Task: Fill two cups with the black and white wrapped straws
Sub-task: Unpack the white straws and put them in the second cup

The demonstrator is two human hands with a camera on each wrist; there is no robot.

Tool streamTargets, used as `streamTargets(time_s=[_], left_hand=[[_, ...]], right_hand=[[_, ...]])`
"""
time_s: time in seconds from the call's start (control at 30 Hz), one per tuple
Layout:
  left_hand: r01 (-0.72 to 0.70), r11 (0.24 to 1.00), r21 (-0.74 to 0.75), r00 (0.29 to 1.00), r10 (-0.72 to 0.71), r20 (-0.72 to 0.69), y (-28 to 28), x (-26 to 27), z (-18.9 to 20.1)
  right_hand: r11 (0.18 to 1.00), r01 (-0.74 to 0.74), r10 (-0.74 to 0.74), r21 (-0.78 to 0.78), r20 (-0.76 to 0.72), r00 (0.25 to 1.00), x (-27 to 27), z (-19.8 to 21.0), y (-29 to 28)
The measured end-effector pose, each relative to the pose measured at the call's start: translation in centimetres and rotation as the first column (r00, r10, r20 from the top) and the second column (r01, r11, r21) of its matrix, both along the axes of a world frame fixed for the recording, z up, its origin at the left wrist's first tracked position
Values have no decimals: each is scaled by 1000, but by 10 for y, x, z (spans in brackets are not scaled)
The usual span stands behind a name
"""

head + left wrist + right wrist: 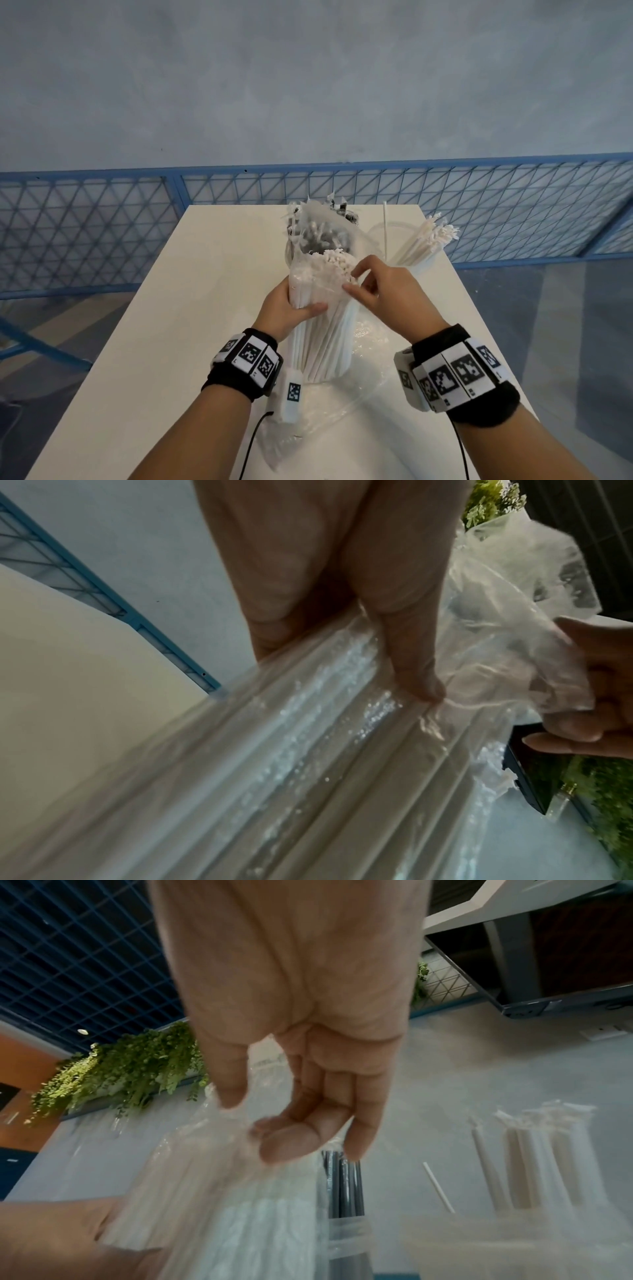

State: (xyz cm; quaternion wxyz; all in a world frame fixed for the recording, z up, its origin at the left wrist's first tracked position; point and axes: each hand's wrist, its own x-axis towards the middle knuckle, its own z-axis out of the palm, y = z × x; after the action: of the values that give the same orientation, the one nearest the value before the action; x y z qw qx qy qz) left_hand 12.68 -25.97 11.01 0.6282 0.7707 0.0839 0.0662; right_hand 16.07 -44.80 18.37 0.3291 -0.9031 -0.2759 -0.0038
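Observation:
A clear plastic bag of white wrapped straws [322, 329] stands upright on the white table [164, 308]. My left hand [291, 308] grips the bag round its upper part; the thumb lies across the front. My right hand [359, 284] pinches the loose plastic at the bag's open top [240, 1123], thumb against fingertips. Behind the bag stands a clear cup with black wrapped straws [322, 236], also the dark straws [346, 1185] in the right wrist view. At the back right a clear cup holds white wrapped straws [424, 246]. The left wrist view shows the wrapped bundle [325, 737] under my fingers.
A single white straw [385, 229] stands upright between the two cups. Crumpled clear plastic [342, 404] lies on the table near the front. A blue mesh fence [102, 233] runs behind the table. The table's left half is bare.

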Motion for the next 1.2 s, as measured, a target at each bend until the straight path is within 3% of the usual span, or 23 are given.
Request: streamTargets(time_s=[0.1,0.27,0.33,0.4,0.47,0.53,0.7,0.87,1.1,1.2], left_hand=[[27,1000,6,1000,-27,8,-2,0,0],[57,998,31,998,-57,16,-3,-2,2],[85,995,44,996,-86,10,-2,-2,2],[114,992,53,993,-114,12,0,-2,2],[128,990,55,991,-129,21,0,-3,1],[130,990,58,991,-131,23,1,-2,0],[120,990,71,993,-121,10,4,0,-4],[158,984,80,987,-159,10,6,2,-4],[104,993,51,994,-106,36,13,5,-2],[138,989,42,990,-139,19,16,6,-1]], right_hand=[[991,137,-137,8,-49,989,6,-5,3],[988,152,-152,-14,-192,970,7,-11,5],[982,176,-161,75,-171,972,6,-15,9],[976,156,-151,153,-44,988,2,-20,13],[979,106,-122,174,81,989,0,-26,17],[985,97,-113,145,108,988,0,-26,19],[973,166,-161,158,-43,986,8,-20,16],[985,120,-112,127,-71,991,11,-18,10],[938,129,-129,322,-21,991,-4,-31,20],[931,143,-109,337,-120,987,-6,-26,23]])
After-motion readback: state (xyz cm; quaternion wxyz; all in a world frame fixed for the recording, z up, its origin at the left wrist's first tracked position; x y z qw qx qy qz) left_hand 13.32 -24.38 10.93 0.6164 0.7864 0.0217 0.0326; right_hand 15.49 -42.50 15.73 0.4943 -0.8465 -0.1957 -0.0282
